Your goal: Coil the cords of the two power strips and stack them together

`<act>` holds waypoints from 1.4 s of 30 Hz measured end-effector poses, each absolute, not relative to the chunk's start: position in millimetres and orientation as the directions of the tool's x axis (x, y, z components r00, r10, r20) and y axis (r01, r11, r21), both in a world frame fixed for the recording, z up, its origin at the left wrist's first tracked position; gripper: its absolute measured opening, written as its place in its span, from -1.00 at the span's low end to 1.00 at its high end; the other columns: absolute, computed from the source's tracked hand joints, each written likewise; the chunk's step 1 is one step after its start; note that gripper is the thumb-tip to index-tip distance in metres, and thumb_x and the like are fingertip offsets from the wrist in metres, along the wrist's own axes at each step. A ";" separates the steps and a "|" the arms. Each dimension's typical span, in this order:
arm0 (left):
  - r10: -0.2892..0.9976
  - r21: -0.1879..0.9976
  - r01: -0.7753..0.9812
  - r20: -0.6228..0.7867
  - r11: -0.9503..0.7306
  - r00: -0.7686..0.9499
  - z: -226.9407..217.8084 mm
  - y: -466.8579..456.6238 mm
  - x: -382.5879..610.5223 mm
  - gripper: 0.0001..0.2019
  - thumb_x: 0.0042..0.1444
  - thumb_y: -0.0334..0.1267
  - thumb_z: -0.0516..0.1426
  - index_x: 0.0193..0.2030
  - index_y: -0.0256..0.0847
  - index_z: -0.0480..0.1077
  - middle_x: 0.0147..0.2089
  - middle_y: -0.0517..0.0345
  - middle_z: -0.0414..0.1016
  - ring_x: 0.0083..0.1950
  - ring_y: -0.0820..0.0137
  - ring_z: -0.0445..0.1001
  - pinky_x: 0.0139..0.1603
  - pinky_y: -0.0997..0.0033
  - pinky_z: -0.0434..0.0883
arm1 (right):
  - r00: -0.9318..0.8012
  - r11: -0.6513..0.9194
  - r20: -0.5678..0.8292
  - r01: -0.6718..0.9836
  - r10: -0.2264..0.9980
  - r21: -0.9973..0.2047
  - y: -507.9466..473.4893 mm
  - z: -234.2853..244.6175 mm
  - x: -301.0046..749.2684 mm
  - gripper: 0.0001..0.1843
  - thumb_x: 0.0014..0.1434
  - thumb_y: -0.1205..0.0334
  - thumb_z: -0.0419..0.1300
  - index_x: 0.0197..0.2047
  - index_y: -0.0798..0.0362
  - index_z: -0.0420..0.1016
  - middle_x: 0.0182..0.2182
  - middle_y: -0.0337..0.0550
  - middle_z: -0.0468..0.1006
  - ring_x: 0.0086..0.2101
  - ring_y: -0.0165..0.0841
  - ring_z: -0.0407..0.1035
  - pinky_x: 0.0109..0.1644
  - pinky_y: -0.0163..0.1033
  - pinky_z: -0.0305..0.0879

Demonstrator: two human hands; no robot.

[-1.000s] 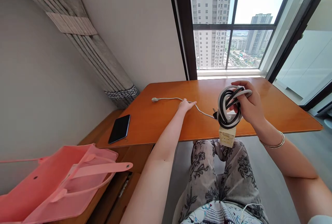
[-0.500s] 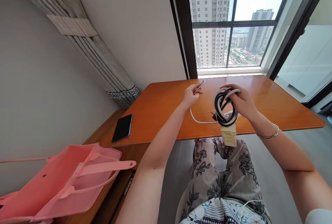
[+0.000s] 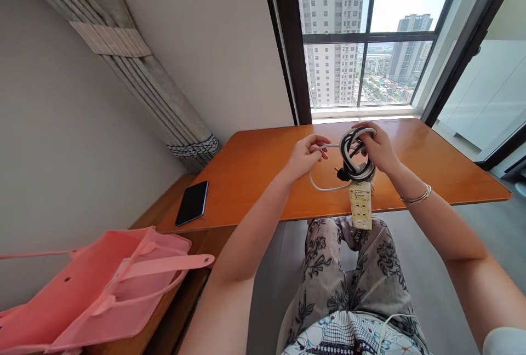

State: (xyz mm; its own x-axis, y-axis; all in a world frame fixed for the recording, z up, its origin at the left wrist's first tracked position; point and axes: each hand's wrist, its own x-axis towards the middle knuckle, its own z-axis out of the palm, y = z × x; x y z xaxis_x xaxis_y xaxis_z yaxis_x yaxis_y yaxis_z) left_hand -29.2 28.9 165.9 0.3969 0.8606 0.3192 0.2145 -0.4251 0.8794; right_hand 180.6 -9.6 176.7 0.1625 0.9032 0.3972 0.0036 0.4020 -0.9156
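Note:
My right hand (image 3: 380,149) grips a coiled bundle of black and white cables (image 3: 355,159) above the orange table (image 3: 255,171). A cream power strip (image 3: 360,205) hangs from the bundle over the table's near edge. My left hand (image 3: 306,153) pinches the loose white cable (image 3: 324,185) just left of the bundle. That cable sags in a loop onto the table between my hands.
A black phone (image 3: 192,202) lies on the table's left corner. A pink tote bag (image 3: 94,288) sits on a lower wooden cabinet at the near left. A folded grey curtain leans in the left corner. A large window stands behind the table.
My left hand picked up the white cable that lay stretched out to the left and brought its end over to the bundle. My right hand kept hold of the coil.

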 end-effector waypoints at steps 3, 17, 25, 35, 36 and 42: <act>0.847 0.926 0.205 0.178 -0.316 0.501 157.4 18.8 -38.3 -0.67 0.10 -0.29 0.01 -0.01 -0.23 0.42 -0.20 0.09 0.50 -0.27 0.37 0.56 -0.14 0.27 0.49 | 0.262 0.409 0.379 -0.070 0.887 -0.910 1.3 175.6 182.7 -0.85 0.15 0.17 0.29 -0.25 0.05 0.50 -0.53 -0.33 0.53 -0.61 -0.53 0.36 -0.68 -0.49 0.13; 0.696 0.947 -0.322 0.219 0.019 0.684 57.3 12.0 -4.4 0.10 -0.44 0.10 0.51 0.32 0.10 0.18 0.35 -0.06 0.31 0.35 -0.06 0.30 0.13 0.04 0.43 | 0.350 0.215 -0.007 -0.591 0.937 -0.778 8.0 170.0 164.4 -0.79 0.19 0.14 0.33 -0.32 0.01 0.38 -0.47 -0.30 0.56 -0.47 -0.44 0.50 -0.56 -0.42 0.43; 0.731 0.927 -0.356 0.162 0.118 0.663 41.5 6.3 0.0 -0.13 -0.52 0.30 0.44 -0.03 -0.13 0.47 -0.02 -0.04 0.59 0.04 -0.02 0.53 -0.05 0.08 0.49 | 0.465 0.341 0.051 -0.566 0.884 -0.751 19.1 152.8 146.7 -0.76 0.23 0.06 0.27 -0.33 0.00 0.37 -0.45 -0.30 0.55 -0.46 -0.46 0.49 -0.52 -0.43 0.41; 0.632 0.899 -0.302 0.037 0.317 0.774 23.5 2.7 9.4 -0.30 -0.26 0.20 0.38 -0.02 -0.19 0.50 -0.40 0.07 0.56 -0.45 0.31 0.47 -0.37 0.28 0.43 | 0.470 0.322 -0.086 -0.715 0.879 -0.621 19.0 149.0 130.8 -0.88 0.29 0.23 0.18 -0.31 0.02 0.39 -0.46 -0.30 0.54 -0.54 -0.50 0.40 -0.54 -0.43 0.37; 0.638 0.896 -0.309 0.039 0.319 0.769 21.9 3.3 9.7 -0.33 -0.26 0.18 0.39 -0.03 -0.18 0.51 -0.39 0.07 0.57 -0.46 0.31 0.46 -0.39 0.29 0.42 | 0.464 0.318 -0.073 -0.705 0.883 -0.634 18.7 149.3 130.8 -0.88 0.29 0.21 0.19 -0.30 0.02 0.38 -0.46 -0.30 0.54 -0.54 -0.50 0.39 -0.54 -0.43 0.36; 0.689 0.882 -0.348 0.037 0.318 0.724 20.9 -1.4 -1.4 -0.25 -0.39 0.04 0.48 0.01 -0.10 0.42 -0.25 0.07 0.59 -0.31 0.25 0.56 -0.27 0.28 0.47 | 0.479 0.313 0.020 -0.541 0.878 -0.780 24.2 142.3 142.1 -0.84 0.22 0.11 0.24 -0.26 -0.01 0.39 -0.43 -0.35 0.53 -0.50 -0.50 0.44 -0.51 -0.44 0.36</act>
State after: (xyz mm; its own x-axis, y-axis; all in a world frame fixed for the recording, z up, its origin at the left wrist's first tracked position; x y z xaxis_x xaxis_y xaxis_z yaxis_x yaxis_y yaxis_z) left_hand -1.4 -1.4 20.9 0.7238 0.6890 0.0373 -0.3482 0.3180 0.8818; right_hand 142.1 24.2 142.3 0.4790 0.8776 0.0199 -0.5412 0.3131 -0.7804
